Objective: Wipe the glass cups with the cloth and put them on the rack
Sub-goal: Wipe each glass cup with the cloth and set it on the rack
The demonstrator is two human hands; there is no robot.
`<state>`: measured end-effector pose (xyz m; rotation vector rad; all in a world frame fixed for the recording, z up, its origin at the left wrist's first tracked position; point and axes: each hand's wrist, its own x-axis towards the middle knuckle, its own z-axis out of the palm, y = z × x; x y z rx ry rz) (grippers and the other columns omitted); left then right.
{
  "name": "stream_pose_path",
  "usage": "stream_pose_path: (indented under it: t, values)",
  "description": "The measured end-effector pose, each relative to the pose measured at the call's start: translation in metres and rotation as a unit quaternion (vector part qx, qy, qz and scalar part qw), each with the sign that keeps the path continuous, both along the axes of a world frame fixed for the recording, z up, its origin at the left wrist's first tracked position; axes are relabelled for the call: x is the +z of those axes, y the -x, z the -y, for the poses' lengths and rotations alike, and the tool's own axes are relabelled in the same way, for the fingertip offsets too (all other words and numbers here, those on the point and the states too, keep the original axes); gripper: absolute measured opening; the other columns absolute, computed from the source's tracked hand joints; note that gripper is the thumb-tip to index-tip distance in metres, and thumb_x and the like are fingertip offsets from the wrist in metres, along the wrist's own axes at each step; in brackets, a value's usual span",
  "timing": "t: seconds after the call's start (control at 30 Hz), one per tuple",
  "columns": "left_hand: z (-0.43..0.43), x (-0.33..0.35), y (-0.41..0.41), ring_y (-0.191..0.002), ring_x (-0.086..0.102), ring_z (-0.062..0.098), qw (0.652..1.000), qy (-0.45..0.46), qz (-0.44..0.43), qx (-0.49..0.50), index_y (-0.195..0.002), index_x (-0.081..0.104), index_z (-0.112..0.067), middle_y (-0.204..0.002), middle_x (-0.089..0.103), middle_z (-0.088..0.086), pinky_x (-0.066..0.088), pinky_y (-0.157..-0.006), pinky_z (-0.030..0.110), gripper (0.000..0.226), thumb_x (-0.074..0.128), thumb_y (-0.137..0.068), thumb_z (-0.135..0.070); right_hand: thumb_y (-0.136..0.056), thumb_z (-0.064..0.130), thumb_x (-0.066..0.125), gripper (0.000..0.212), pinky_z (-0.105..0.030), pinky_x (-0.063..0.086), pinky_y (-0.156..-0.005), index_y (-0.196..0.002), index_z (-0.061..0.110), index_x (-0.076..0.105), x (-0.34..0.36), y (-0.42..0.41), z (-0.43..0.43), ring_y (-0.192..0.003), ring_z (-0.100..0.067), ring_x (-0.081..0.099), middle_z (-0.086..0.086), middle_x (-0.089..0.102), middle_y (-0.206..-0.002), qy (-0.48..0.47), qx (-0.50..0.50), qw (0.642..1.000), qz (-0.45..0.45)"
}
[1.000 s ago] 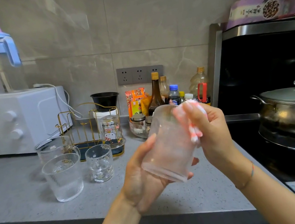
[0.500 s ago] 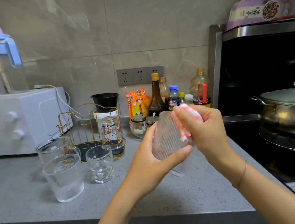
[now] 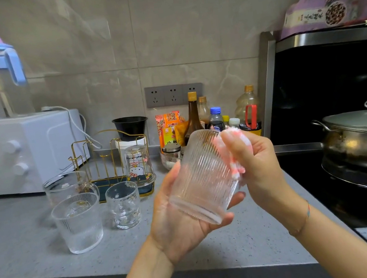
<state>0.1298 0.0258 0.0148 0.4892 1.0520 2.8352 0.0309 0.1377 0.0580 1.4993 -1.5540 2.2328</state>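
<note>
- Grasping from below, the left hand (image 3: 178, 224) cradles a ribbed glass cup (image 3: 202, 173), palm up, with fingers curled round the cup's near end and the thumb along its left side.
- The right hand (image 3: 257, 166) is clenched on a bunched pink-and-white cloth (image 3: 232, 155) and presses it against the cup's upper right side.
- The cup is held in the air above the grey counter (image 3: 27, 243), in front of the person. It is tilted, with its far end pointing up and away. Which end is the mouth is hard to tell.
- Judged from this, the step in hand is wiping the outside of this cup. It has not yet gone to the rack.
- The gold wire rack (image 3: 100, 160) stands at the back left of the counter. One printed glass (image 3: 138, 166) already sits upside down on it, so at least one cup seems done.
- Three more wait on the counter just in front of the rack: a second ribbed cup (image 3: 79, 224), a small glass (image 3: 123, 205) and a handled mug (image 3: 69, 186). All stand upright and look unwiped, so most of the task is left.
- Both forearms reach in from the bottom edge and meet at the cup. The left wrist is turned upward, and the right wrist is bent inward, with a thin bracelet on it.
- A lidded pot (image 3: 365, 134) sits on the stove at the right, well apart from the hands.
</note>
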Motion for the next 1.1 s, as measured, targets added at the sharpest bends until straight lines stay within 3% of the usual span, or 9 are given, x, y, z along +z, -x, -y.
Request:
stream_pose_path:
  t: [0.13, 0.23, 0.3, 0.4, 0.53, 0.67, 0.8, 0.93, 1.1]
  values:
    - [0.006, 0.002, 0.004, -0.106, 0.066, 0.037, 0.969, 0.186, 0.031, 0.162, -0.116, 0.070, -0.022, -0.116, 0.070, 0.012, 0.060, -0.072, 0.044, 0.078, 0.083, -0.051, -0.064, -0.084, 0.031, 0.063, 0.024, -0.016, 0.049, -0.053, -0.064, 0.018, 0.068, -0.005, 0.007, 0.000, -0.056, -0.005, 0.060, 0.007, 0.062, -0.057, -0.007, -0.046, 0.999, 0.024]
    - [0.004, 0.010, -0.002, -0.100, 0.065, -0.004, 0.888, 0.379, 0.018, 0.259, -0.114, 0.062, -0.043, -0.106, 0.069, -0.026, 0.055, -0.074, 0.016, 0.083, 0.072, -0.041, -0.081, -0.082, 0.032, 0.067, 0.026, -0.019, 0.049, -0.054, -0.065, 0.012, 0.070, -0.004, 0.009, -0.001, -0.058, -0.010, 0.059, -0.001, 0.062, -0.059, -0.013, -0.063, 0.997, 0.035]
    - [-0.001, 0.014, -0.002, -0.096, 0.057, -0.021, 0.837, 0.457, -0.010, 0.303, -0.117, 0.043, -0.053, -0.102, 0.059, -0.045, 0.047, -0.070, 0.002, 0.078, 0.071, -0.047, -0.072, -0.080, 0.030, 0.065, 0.038, -0.022, 0.048, -0.054, -0.070, -0.007, 0.066, -0.004, 0.009, -0.001, -0.056, -0.016, 0.056, -0.015, 0.060, -0.061, -0.013, -0.083, 0.996, 0.012]
    - [-0.003, 0.011, 0.004, -0.104, 0.052, -0.022, 0.787, 0.496, -0.035, 0.365, -0.121, 0.038, -0.057, -0.111, 0.054, -0.042, 0.044, -0.075, 0.001, 0.069, 0.075, -0.062, -0.056, -0.081, 0.028, 0.064, 0.043, -0.028, 0.046, -0.054, -0.076, -0.015, 0.063, -0.007, 0.004, 0.004, -0.060, -0.030, 0.054, -0.025, 0.057, -0.065, -0.020, -0.103, 0.994, -0.019]
    - [0.004, -0.002, 0.001, -0.105, 0.066, 0.007, 0.879, 0.366, -0.024, 0.304, -0.125, 0.056, -0.033, -0.117, 0.070, -0.010, 0.054, -0.078, 0.019, 0.075, 0.080, -0.056, -0.050, -0.082, 0.033, 0.069, 0.043, -0.018, 0.044, -0.053, -0.065, -0.006, 0.062, -0.010, 0.007, 0.009, -0.052, -0.010, 0.051, -0.006, 0.054, -0.053, -0.034, -0.074, 0.996, 0.026]
    - [0.005, -0.012, 0.001, -0.090, 0.070, 0.035, 0.971, 0.165, 0.044, 0.167, -0.115, 0.071, -0.014, -0.115, 0.069, 0.016, 0.058, -0.066, 0.042, 0.074, 0.084, -0.056, -0.056, -0.075, 0.051, 0.070, 0.036, -0.026, 0.052, -0.063, -0.074, 0.015, 0.071, -0.014, 0.011, 0.012, -0.064, -0.016, 0.062, -0.004, 0.066, -0.069, -0.073, 0.010, 0.982, 0.172]
    - [0.013, -0.027, 0.001, -0.087, 0.070, 0.034, 0.982, 0.089, 0.067, 0.153, -0.119, 0.069, -0.011, -0.125, 0.064, 0.020, 0.060, -0.066, 0.041, 0.077, 0.086, -0.056, -0.053, -0.085, 0.049, 0.051, 0.036, -0.025, 0.053, -0.064, -0.102, 0.020, 0.064, -0.022, 0.023, 0.018, -0.077, -0.013, 0.063, 0.001, 0.067, -0.088, -0.042, 0.037, 0.947, 0.316]
    - [0.028, -0.041, -0.003, -0.087, 0.068, 0.032, 0.972, 0.001, 0.141, 0.189, -0.111, 0.073, -0.003, -0.132, 0.055, 0.031, 0.060, -0.070, 0.041, 0.066, 0.073, -0.070, -0.055, -0.096, 0.045, 0.040, 0.055, -0.038, 0.046, -0.093, -0.133, 0.005, 0.048, -0.038, 0.049, 0.019, -0.115, -0.027, 0.054, -0.012, 0.057, -0.118, -0.040, 0.018, 0.909, 0.414]
    - [0.041, -0.056, -0.005, -0.084, 0.067, 0.031, 0.951, -0.063, 0.216, 0.213, -0.110, 0.071, 0.002, -0.131, 0.053, 0.025, 0.059, -0.071, 0.041, 0.067, 0.062, -0.074, -0.053, -0.100, 0.020, 0.042, 0.030, -0.037, 0.049, -0.062, -0.094, -0.004, 0.058, -0.089, 0.056, 0.032, -0.065, -0.025, 0.064, -0.017, 0.066, -0.077, -0.205, 0.023, 0.866, 0.456]
